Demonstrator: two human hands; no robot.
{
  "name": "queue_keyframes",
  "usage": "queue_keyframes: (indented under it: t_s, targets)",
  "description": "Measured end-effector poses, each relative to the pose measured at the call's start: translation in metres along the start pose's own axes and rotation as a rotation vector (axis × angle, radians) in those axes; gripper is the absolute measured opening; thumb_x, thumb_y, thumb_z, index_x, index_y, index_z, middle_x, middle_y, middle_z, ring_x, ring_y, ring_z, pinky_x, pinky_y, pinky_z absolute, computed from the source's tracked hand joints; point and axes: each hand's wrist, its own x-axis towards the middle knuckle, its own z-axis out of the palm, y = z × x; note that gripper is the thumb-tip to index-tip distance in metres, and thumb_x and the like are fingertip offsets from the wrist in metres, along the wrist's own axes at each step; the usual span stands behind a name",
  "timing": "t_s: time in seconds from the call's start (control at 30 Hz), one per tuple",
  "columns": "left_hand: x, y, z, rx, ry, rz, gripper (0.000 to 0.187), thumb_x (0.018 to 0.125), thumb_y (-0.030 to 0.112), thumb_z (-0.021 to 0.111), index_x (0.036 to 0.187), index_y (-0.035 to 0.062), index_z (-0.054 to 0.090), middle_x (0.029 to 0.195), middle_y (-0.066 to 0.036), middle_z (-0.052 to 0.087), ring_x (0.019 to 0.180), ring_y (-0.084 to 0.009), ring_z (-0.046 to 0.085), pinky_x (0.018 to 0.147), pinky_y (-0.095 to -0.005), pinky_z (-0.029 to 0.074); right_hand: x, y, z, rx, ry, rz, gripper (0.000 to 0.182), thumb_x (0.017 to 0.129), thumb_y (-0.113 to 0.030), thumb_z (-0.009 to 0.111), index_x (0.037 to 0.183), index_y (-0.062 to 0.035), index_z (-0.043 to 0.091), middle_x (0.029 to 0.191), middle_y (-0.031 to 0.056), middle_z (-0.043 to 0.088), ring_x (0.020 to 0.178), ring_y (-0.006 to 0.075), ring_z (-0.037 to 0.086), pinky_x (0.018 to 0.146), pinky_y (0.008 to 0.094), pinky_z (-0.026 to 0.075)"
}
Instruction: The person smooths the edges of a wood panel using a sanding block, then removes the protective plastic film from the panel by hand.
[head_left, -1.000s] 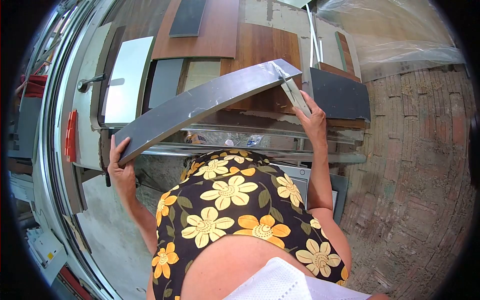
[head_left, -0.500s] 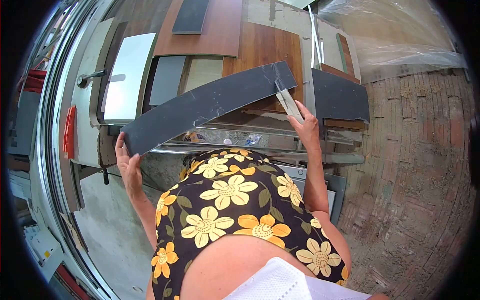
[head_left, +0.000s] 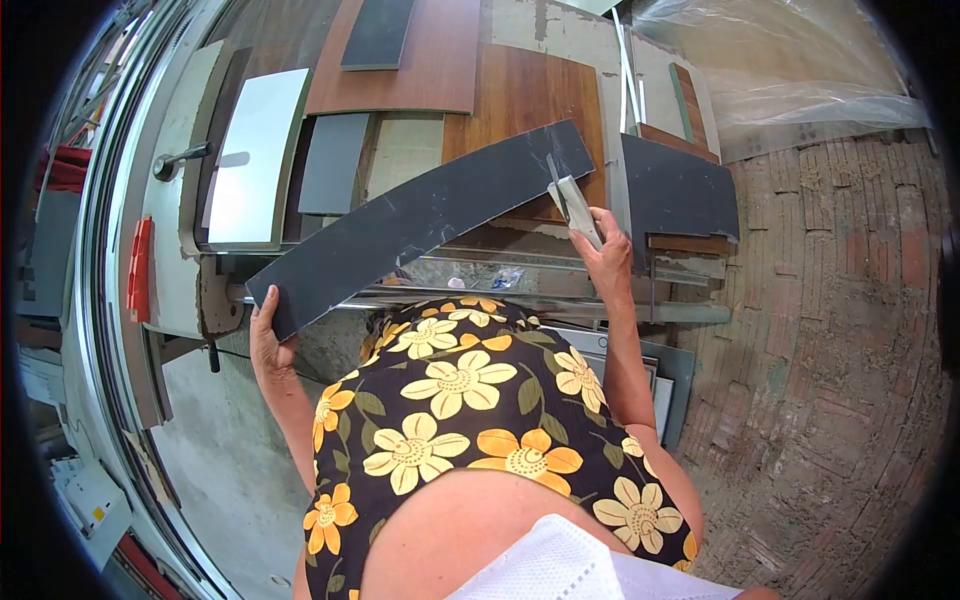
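Note:
A long dark grey board (head_left: pixel 420 215) lies slanted in front of me, its right end higher over brown wood panels. Around its lower left end my left hand (head_left: pixel 270 335) is closed, the thumb on top of the face. My right hand (head_left: pixel 605 250) is wrapped round the pale handle of a cutter (head_left: pixel 577 212). The cutter's thin blade points up over the board's right end, where fine pale scratches show. Whether the blade touches the board I cannot tell.
A white panel (head_left: pixel 258 160) and a smaller grey panel (head_left: pixel 335 163) lie at the left. Brown panels (head_left: pixel 525 100) lie behind the board, another dark panel (head_left: pixel 680 190) at the right. Metal rails (head_left: pixel 660 313) run along the near side. A crank handle (head_left: pixel 182 160) sticks out at left.
The board's left end has shifted slightly right and toward me. My left hand's grip has changed, the thumb now on the face. The cutter has turned a little more upright.

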Motion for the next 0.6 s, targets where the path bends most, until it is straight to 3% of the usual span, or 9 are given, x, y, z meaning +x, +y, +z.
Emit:
queue_keyframes:
  t_s: [0.1,0.2,0.27,0.33,0.4,0.6]
  targets:
    - [-0.011,0.012,0.002,0.006,-0.012,0.155,0.033,0.085,0.013,0.068,0.114,0.0022,0.056,0.103,-0.008,0.065,0.092,-0.0195,0.065,0.078,-0.0323,0.054,0.0,-0.004,0.0,-0.024,0.01,-0.021,0.039,0.081,-0.015,0.07,0.115,-0.0044,0.057,0.097,0.0125,0.067,0.088,0.0202,0.065,0.077,0.0327,0.05]
    - [-0.028,0.029,0.004,0.066,0.048,0.338,0.032,0.086,0.013,0.066,0.114,0.0022,0.057,0.105,-0.009,0.064,0.095,-0.0187,0.063,0.079,-0.031,0.052,-0.001,-0.013,0.003,-0.011,0.077,-0.127,0.037,0.083,-0.016,0.068,0.116,-0.007,0.054,0.096,0.0134,0.067,0.085,0.029,0.067,0.073,0.0363,0.05]
    - [-0.036,0.039,-0.003,0.093,0.02,0.442,0.031,0.087,0.014,0.066,0.114,0.002,0.057,0.106,-0.01,0.063,0.096,-0.0181,0.061,0.079,-0.0305,0.051,0.0,-0.02,0.007,0.087,0.066,-0.148,0.036,0.083,-0.016,0.067,0.117,-0.0073,0.055,0.099,0.0134,0.067,0.087,0.03,0.067,0.074,0.0364,0.05]
    - [-0.041,0.042,-0.01,0.302,0.096,0.608,0.031,0.087,0.013,0.065,0.115,0.0009,0.057,0.105,-0.009,0.063,0.097,-0.0176,0.06,0.084,-0.0308,0.048,0.0,-0.031,0.011,0.126,0.058,-0.22,0.036,0.083,-0.016,0.067,0.117,-0.0081,0.056,0.101,0.0134,0.067,0.088,0.0305,0.066,0.076,0.0364,0.051]
    - [-0.052,0.054,-0.009,0.141,-0.026,0.568,0.031,0.087,0.013,0.065,0.114,0.0002,0.057,0.105,-0.009,0.063,0.097,-0.0175,0.06,0.086,-0.031,0.046,0.001,-0.046,0.011,0.109,0.054,-0.341,0.037,0.083,-0.015,0.067,0.118,-0.0094,0.058,0.105,0.0134,0.067,0.089,0.0304,0.066,0.078,0.0365,0.052]
    - [-0.066,0.057,-0.019,0.23,-0.114,0.771,0.033,0.083,0.016,0.071,0.111,0.0024,0.059,0.105,-0.01,0.064,0.097,-0.02,0.06,0.088,-0.0347,0.045,-0.004,-0.084,-0.009,-0.04,-0.053,-0.461,0.051,0.079,-0.013,0.07,0.128,-0.0167,0.057,0.102,0.0119,0.068,0.082,0.0269,0.067,0.072,0.0354,0.054]
